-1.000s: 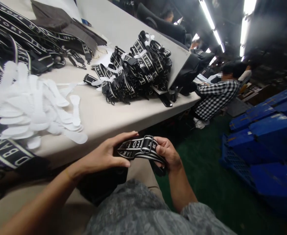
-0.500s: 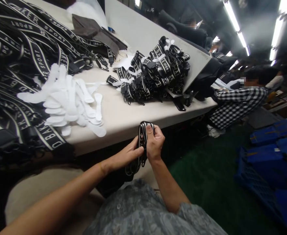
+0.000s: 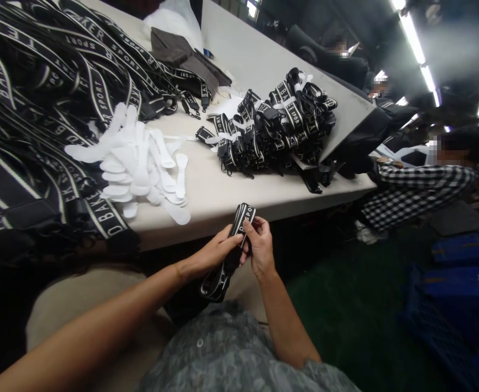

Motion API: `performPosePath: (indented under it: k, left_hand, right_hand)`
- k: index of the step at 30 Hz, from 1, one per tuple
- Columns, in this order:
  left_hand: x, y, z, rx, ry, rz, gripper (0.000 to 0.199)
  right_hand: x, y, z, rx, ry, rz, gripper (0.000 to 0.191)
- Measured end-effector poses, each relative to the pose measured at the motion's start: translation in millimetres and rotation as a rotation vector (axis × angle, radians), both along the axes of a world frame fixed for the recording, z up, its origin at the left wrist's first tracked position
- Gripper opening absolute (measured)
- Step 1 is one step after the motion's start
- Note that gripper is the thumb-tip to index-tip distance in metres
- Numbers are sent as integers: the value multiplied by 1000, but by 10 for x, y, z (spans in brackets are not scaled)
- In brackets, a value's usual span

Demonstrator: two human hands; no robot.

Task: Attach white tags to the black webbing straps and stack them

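Observation:
A folded black strap with white lettering (image 3: 239, 220) is held in front of the table edge, its lower loop hanging over my lap. My left hand (image 3: 217, 251) grips it from the left, thumb across its face. On its right side my right hand (image 3: 261, 247) pinches the same strap with thumb and fingers. White toothed strips (image 3: 141, 169) lie in a heap on the table, left of the hands. Beyond the hands sits a pile of bundled straps (image 3: 272, 128), several wrapped with white strips. Loose lettered straps (image 3: 96, 98) cover the table's left side.
The pale table (image 3: 219, 196) has a raised white board (image 3: 247, 54) along its back. Brown material (image 3: 178, 51) lies near the board. At the right, a person in a checkered shirt (image 3: 423, 190) sits by the table. Blue crates (image 3: 460, 288) stand on the green floor.
The camera view has shifted, so the table things appear farther right. The strap has turned to show more lettering, and its lower loop has swung left. My right hand's fingers have moved lower along it.

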State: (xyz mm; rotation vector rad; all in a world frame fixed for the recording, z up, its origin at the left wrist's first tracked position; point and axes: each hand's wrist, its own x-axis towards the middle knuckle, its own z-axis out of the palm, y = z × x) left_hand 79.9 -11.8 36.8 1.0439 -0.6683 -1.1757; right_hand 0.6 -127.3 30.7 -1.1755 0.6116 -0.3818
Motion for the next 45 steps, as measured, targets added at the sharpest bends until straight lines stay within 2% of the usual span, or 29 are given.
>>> performPosePath:
  k: [4,7,9,12,14,16,19,22,24,26,28,29,31,33,35,37,39,42,45]
  left_hand:
    - [-25,-17,44,-52,330,-184,36]
    - [-37,-61,46,-65,540,-281,43]
    - [-14,-67,33,-62,474,-262,40]
    - [45,-27,17,-10,267,-207,33]
    - [68,15,20,17,241,-170,34]
    - [61,48,39,14,289,-153,40]
    - [4,69,72,-61,390,-166,41]
    - [-48,74,69,-126,414,-121,39]
    - [-39,90,51,-112,233,-7,37]
    - [25,132,45,-129,-175,180,40]
    - [135,201,76,-197,-632,366,47]
    - [199,242,108,-232,-799,440,49]
    - [318,325,201,-278,-949,535,51]
    - [403,390,307,-311,-952,583,46]
    - [443,424,396,-335,-884,598,40]
    - [455,433,448,-325,-777,581,33]
    - [464,432,465,-296,-680,539,29]
    - [505,439,458,-274,-638,466,28]
    - [573,461,442,-245,-643,439,27]
  right_hand:
    - [-31,50,59,243,-146,143,58]
    - [-13,86,130,307,-274,94,44]
    - [3,103,160,243,-277,52,35]
    - [12,122,174,30,-275,38,23]
    - [12,123,166,-71,-307,13,16]
    - [18,110,148,-19,-340,12,17]
    - [57,80,113,195,-368,59,8]
    - [133,51,87,290,-386,91,20]
    - [201,8,95,303,-380,134,26]
    - [290,-76,139,280,-340,176,30]
    - [419,-194,218,191,-314,142,38]
    - [504,-255,265,111,-307,99,41]
    - [727,-356,352,-125,-278,32,39]
    - [1022,-398,411,-407,-211,80,33]
    - [1380,-370,438,-670,-154,220,25]
    - [1782,-297,447,-874,-148,350,19]
    - [2203,-222,453,-1048,-138,404,16]
    - [2783,-175,469,-1229,-88,411,18]
    - [3189,-225,484,-1292,-53,492,22]
